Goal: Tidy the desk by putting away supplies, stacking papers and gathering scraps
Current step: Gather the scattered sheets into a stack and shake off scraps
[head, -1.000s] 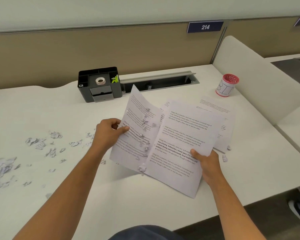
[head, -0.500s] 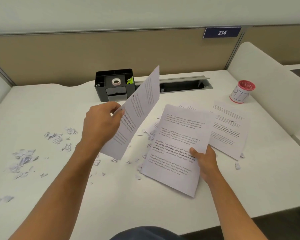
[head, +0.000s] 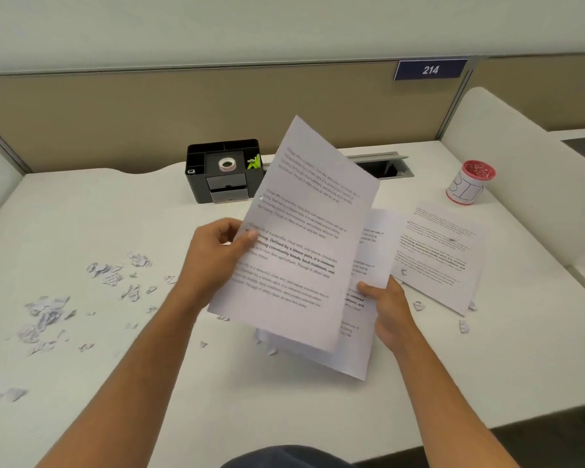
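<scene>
The stacking is partly underway: the left hand (head: 217, 255) pinches a white printed paper sheet (head: 304, 231) by its left edge, tilted up above the white desk (head: 115, 217), while the right hand (head: 387, 307) grips a second printed sheet (head: 362, 346) lying beneath and overlapping it. A third printed sheet (head: 439, 255) lies apart to the right, uncollected. The torn white paper scraps (head: 48, 312) remain scattered across the desk's left side with a few strays near the sheets, so gathering looks undone, likely bound for the red-rimmed white cup (head: 470, 182); the black desk organiser (head: 223, 173), holding a tape roll, stands behind the raised sheet, out of the way.
</scene>
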